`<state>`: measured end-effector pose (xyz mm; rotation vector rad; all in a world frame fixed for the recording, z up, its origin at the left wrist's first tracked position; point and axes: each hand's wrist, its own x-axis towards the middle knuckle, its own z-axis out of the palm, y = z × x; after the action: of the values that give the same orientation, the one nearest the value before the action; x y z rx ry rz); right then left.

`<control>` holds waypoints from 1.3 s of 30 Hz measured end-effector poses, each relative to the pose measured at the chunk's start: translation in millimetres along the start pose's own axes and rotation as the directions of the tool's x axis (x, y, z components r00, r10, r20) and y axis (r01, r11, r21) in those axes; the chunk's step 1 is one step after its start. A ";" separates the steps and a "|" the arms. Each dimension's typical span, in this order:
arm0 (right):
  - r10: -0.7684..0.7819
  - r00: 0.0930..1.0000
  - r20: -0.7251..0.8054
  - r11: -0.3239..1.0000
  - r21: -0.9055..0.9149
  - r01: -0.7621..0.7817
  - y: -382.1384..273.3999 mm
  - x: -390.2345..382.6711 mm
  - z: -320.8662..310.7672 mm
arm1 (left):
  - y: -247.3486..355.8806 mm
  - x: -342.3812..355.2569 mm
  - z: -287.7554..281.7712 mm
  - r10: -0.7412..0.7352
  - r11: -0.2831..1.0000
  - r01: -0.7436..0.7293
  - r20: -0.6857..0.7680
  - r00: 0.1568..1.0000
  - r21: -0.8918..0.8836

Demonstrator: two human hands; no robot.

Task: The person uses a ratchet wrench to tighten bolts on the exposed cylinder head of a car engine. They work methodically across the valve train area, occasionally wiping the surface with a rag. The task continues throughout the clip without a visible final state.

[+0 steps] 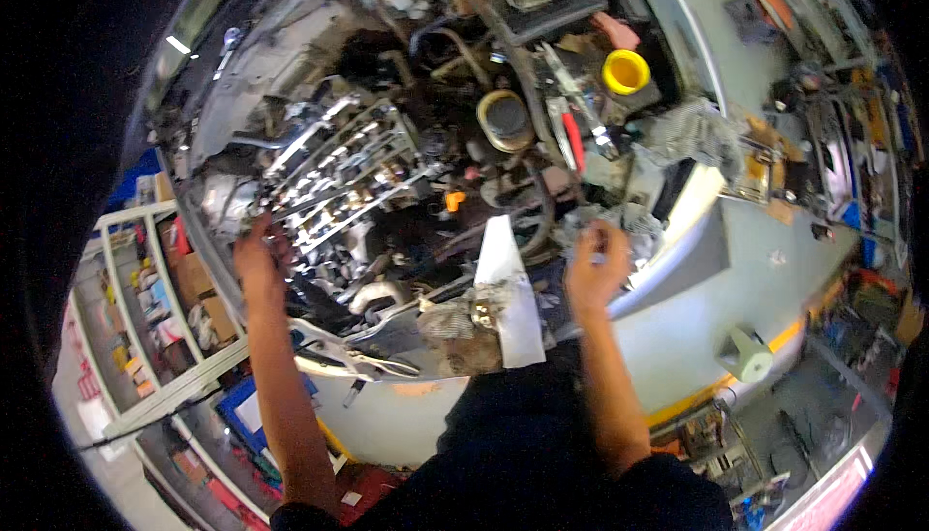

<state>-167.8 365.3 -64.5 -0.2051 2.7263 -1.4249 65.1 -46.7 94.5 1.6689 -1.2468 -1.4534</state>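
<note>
An opened engine with bare metal shafts and valve gear (pixel 348 168) lies in the car's engine bay before me. At the engine's left end is my left hand (pixel 259 265), its blurred fingers reaching in among dark parts. What they touch is hidden. To the right, my right hand (pixel 595 270) is raised over the front edge of the bay with its fingers curled together. A crumpled grey rag (pixel 639 228) lies right behind those fingers; whether they grip it or some small part does not show.
Pliers with a red handle (pixel 572 139) and a yellow cup (pixel 626 72) sit at the bay's right side. A white strip (pixel 508 299) and a dirty cloth (pixel 455 323) lie on the front edge. Shelves (pixel 160 289) stand left, and a tool-covered bench (pixel 852 153) stands right.
</note>
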 end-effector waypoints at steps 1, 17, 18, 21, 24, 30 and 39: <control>-0.022 0.994 -0.109 1.000 0.016 0.024 36.5 10.5 -2.5 | 0.7 6.2 4.3 -0.038 0.997 0.037 -0.010 0.999 -0.071; -0.235 0.946 -0.223 0.917 -0.374 0.140 94.4 48.1 17.9 | 36.9 23.3 -6.3 0.401 0.210 -0.510 0.402 0.823 0.834; -0.233 0.945 -0.229 0.915 -0.380 0.133 93.3 48.5 17.5 | 45.9 11.9 10.9 0.385 0.254 -0.501 0.388 0.837 0.827; -0.228 0.943 -0.244 0.906 -0.407 0.114 87.6 49.0 17.0 | 44.8 7.0 5.5 0.412 0.376 -0.427 0.264 0.872 0.823; -0.240 0.938 -0.252 0.889 -0.444 0.109 94.6 52.1 16.2 | 54.4 -15.8 3.6 0.444 0.387 -0.487 0.305 0.843 0.783; -0.226 0.941 -0.251 0.901 -0.421 0.104 93.2 51.9 18.4 | 37.8 -40.9 -20.4 0.504 0.379 -0.555 0.338 0.795 0.740; -0.271 0.917 -0.293 0.884 -0.453 0.116 94.9 52.4 20.9 | 10.4 -16.3 -27.9 0.470 0.294 -0.587 0.421 0.776 0.754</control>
<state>-225.9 394.3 -153.8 -0.2791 3.3838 -0.9415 89.8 -39.8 116.7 1.3848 -2.6050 -0.4372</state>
